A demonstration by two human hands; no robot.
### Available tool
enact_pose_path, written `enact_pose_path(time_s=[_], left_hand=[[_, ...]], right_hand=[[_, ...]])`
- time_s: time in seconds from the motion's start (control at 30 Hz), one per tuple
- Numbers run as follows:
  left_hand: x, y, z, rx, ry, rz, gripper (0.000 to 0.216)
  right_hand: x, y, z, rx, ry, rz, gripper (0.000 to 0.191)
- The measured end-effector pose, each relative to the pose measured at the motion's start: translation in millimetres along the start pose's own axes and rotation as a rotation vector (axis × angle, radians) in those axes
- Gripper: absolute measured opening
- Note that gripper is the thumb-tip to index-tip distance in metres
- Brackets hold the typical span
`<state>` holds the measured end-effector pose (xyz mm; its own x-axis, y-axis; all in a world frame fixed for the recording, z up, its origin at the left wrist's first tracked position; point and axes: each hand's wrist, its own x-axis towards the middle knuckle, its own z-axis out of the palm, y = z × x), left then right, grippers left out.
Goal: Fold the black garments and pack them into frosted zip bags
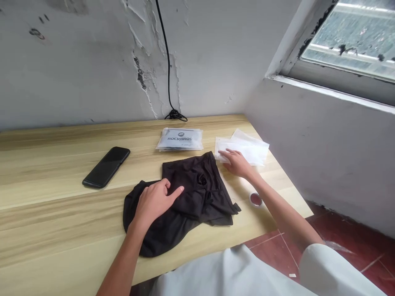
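A black fabric garment [197, 187] lies crumpled on the wooden table [61, 222]. My left hand [156, 199] rests on its left part, index finger stretched out and the other fingers curled, holding nothing. My right hand [237, 162] reaches to the right and lies flat with fingers spread on a stack of white plastic bags [249, 148] near the table's right edge. A packaged item labelled ROCKBROS [180, 139] sits behind the garment.
A black phone [106, 166] lies face up to the left. A small roll of tape [255, 199] sits by my right forearm. A black cable [168, 61] runs down the cracked wall. A window sill is at the right.
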<state>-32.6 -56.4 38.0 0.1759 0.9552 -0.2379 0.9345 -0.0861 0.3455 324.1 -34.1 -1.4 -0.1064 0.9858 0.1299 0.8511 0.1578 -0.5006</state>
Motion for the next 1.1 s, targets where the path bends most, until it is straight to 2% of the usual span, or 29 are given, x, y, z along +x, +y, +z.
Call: enact_pose_path(time_s=[0.07, 0.13, 0.2, 0.23, 0.27, 0.33, 0.4, 0.43, 0.5, 0.6, 0.67, 0.73, 0.83, 0.93, 1.03, 1.1], left_hand=[[-3, 2, 4, -0.068, 0.023, 0.057, 0.044], [-4, 3, 8, -0.175, 0.011, 0.144, 0.036], [-4, 3, 10, -0.287, -0.023, 0.235, 0.028], [-4, 2, 11, -0.338, -0.038, 0.267, 0.026], [-4, 2, 13, -0.396, -0.050, 0.293, 0.023], [-3, 1, 16, -0.563, -0.079, 0.316, 0.022], [-2, 3, 19, -0.785, -0.129, 0.283, 0.028], [-1, 4, 20, -0.889, -0.159, 0.238, 0.032], [2, 8, 22, -1.029, -0.202, 0.108, 0.041], [7, 17, 21, -1.053, -0.311, -0.012, 0.047], [10, 24, 18, -0.950, -0.383, -0.012, 0.048], [11, 27, 16, -0.814, -0.388, 0.028, 0.048], [9, 22, 13, -0.768, -0.381, 0.141, 0.049], [5, 5, 9, -0.876, -0.389, 0.200, 0.045], [2, -13, 2, -1.144, -0.263, 0.070, 0.047], [2, -19, -2, -1.347, -0.189, -0.025, 0.048]], right_hand=[[-8, -10, -2, 0.029, 0.007, -0.016, 0.046], [-26, -26, -4, 0.120, 0.106, -0.046, 0.041], [-49, -43, -7, 0.323, 0.280, -0.172, 0.032], [-62, -51, -9, 0.388, 0.273, -0.263, 0.027], [-74, -57, -12, 0.416, 0.173, -0.344, 0.023], [-96, -64, -19, 0.404, -0.160, -0.409, 0.016], [-109, -64, -27, 0.399, -0.384, -0.367, 0.019], [-112, -63, -30, 0.393, -0.404, -0.308, 0.020], [-109, -63, -30, 0.368, -0.288, -0.132, 0.024], [-87, -76, -16, 0.264, -0.045, 0.175, 0.044], [-65, -90, -2, 0.146, -0.016, 0.324, 0.056], [-46, -100, 9, 0.058, -0.064, 0.394, 0.059], [-32, -104, 12, 0.100, -0.201, 0.345, 0.054], [-38, -96, 8, 0.316, -0.357, 0.219, 0.040], [-50, -91, 10, 0.505, -0.439, 0.138, 0.021], [-54, -93, 16, 0.470, -0.421, 0.121, 0.014]])
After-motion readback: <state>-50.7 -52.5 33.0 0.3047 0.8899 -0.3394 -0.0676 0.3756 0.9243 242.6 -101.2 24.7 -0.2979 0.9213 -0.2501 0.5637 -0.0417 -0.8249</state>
